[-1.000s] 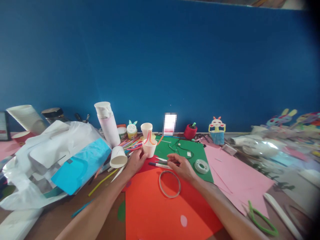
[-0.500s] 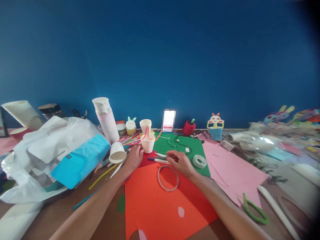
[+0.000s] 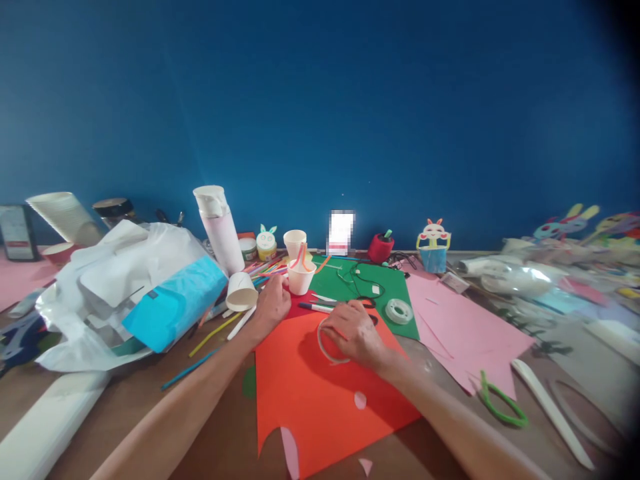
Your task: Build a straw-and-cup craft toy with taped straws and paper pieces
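Observation:
My right hand [image 3: 353, 331] is over the red-orange paper sheet [image 3: 305, 393], its curled fingers on the rim of a pale thin ring [image 3: 323, 347]. The hand hides the ring's right side. My left hand [image 3: 274, 303] is closed, beside a white paper cup [image 3: 301, 281] with bent orange and pink pipe cleaners standing in it. I cannot make out what is between its fingers. A marker [image 3: 316, 307] and a white blade-like strip lie between my hands, and black scissor handles [image 3: 371, 319] show past the right hand.
A tape roll [image 3: 399, 311] lies on green paper [image 3: 370, 275]. On the left are a tipped paper cup [image 3: 241, 293], a white flask [image 3: 220, 233] and a plastic bag [image 3: 95, 293]. Pink paper [image 3: 465, 327] and a green pipe cleaner loop [image 3: 503, 403] lie on the right.
My right hand has moved from beside the marker down onto the pale ring, uncovering the scissor handles. My left hand stays by the cup. The whole view has shifted slightly.

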Demonstrator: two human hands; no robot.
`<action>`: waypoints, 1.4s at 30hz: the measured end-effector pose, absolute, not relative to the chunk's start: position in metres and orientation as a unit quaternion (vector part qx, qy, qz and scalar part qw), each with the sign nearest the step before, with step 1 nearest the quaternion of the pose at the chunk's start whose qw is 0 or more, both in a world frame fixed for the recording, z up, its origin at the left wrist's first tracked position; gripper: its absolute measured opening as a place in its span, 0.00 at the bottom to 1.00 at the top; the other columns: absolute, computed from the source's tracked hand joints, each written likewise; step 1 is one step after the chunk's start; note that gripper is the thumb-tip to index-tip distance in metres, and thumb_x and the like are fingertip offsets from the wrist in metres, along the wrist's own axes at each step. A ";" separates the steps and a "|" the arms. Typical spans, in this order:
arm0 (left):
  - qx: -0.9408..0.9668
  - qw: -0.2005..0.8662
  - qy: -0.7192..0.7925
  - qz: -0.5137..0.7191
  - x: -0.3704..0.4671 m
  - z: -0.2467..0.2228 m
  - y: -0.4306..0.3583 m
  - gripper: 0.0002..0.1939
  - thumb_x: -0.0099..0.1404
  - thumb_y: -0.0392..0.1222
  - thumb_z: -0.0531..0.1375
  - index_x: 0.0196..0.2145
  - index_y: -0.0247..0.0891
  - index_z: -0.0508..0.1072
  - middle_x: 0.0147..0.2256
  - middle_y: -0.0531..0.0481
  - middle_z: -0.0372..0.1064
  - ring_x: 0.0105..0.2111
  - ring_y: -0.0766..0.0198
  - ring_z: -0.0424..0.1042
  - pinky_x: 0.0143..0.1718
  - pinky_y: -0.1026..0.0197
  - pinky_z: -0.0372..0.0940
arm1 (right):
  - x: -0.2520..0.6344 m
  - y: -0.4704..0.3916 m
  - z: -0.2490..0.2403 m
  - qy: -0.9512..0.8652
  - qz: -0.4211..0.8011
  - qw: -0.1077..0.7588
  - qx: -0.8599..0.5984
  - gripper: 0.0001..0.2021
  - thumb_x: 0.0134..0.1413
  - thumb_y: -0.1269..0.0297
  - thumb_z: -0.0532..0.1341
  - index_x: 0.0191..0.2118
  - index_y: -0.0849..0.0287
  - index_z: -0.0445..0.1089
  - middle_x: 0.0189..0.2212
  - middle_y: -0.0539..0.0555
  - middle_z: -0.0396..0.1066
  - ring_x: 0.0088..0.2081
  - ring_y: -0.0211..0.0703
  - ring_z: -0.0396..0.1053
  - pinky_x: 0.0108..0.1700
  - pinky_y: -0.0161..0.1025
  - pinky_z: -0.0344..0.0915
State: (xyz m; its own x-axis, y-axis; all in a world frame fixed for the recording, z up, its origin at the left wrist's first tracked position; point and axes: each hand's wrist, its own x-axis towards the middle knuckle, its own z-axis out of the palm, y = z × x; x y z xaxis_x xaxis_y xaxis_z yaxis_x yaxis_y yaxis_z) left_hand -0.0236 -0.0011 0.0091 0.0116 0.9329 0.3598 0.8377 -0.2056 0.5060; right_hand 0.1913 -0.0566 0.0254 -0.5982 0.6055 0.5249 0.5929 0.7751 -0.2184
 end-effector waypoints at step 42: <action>0.756 0.217 0.573 0.228 -0.088 0.052 -0.056 0.13 0.50 0.32 0.47 0.26 0.36 0.70 0.27 0.51 0.69 0.27 0.65 0.67 0.29 0.66 0.59 | 0.170 -0.127 0.013 -0.952 0.077 0.144 -0.259 0.23 0.50 0.46 0.55 0.50 0.51 0.60 0.50 0.53 0.63 0.49 0.48 0.59 0.51 0.49 0.46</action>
State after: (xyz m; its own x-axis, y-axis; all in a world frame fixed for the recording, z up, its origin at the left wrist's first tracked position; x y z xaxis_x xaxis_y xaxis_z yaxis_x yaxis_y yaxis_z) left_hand -0.0883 -0.0555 0.0525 0.2388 0.9664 0.0955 0.7685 -0.2482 0.5897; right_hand 0.1704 -0.1267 0.0132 -0.8243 0.5157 0.2335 0.4713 0.8537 -0.2217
